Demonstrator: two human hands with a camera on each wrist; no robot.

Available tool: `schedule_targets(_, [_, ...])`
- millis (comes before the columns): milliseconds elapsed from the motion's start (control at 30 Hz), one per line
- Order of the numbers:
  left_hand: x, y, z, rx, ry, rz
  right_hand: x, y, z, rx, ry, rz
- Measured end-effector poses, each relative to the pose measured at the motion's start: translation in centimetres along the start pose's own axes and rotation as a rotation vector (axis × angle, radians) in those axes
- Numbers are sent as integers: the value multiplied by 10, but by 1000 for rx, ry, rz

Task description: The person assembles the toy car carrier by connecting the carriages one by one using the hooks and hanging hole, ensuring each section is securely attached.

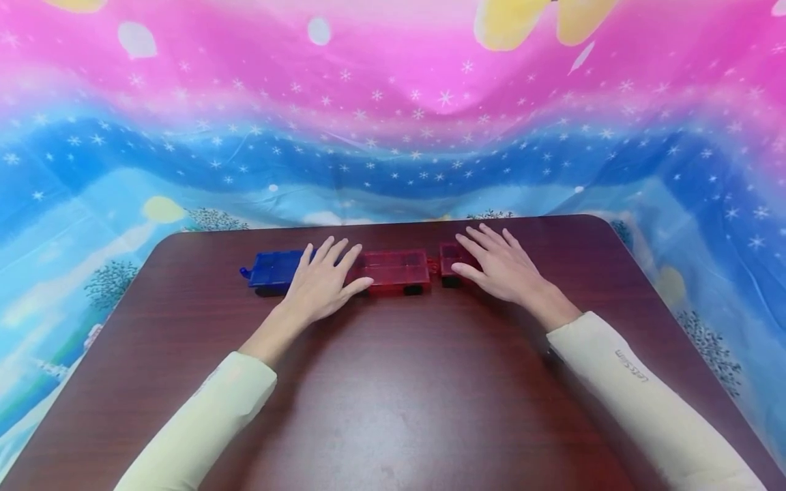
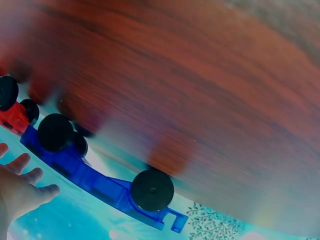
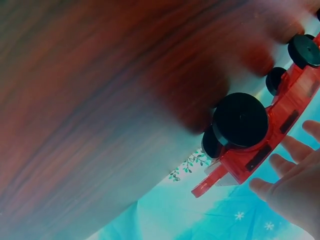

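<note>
Three toy train cars with black wheels stand in a row on the brown table. At the left is a translucent blue car [image 1: 270,271] with a hook [image 2: 177,220] at its outer end. A translucent red car [image 1: 396,271] stands in the middle, and a second red car [image 1: 453,264] to its right. My left hand [image 1: 324,278], fingers spread, is over where blue and red cars meet, hiding that spot in the head view. Over the right red car is my right hand [image 1: 502,267], fingers also spread, covering part of it. Whether either hand touches a car, I cannot tell.
The brown table [image 1: 381,382] has rounded far corners, and the cars stand near its far edge. A pink and blue cloth [image 1: 393,123] with snowflakes hangs behind and beside the table. Pale sleeves [image 1: 202,409] cover both forearms.
</note>
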State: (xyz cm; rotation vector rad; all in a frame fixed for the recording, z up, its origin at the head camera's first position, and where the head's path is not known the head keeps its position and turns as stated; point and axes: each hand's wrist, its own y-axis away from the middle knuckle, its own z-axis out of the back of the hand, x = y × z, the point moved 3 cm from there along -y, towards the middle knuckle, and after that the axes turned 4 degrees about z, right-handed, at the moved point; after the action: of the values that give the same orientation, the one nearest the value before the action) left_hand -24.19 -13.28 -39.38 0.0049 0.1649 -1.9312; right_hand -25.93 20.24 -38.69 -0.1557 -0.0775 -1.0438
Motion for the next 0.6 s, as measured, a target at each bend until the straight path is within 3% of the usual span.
schedule_targets(600, [-19, -9, -10, 15, -38, -90, 4, -5, -7, 24, 16, 16])
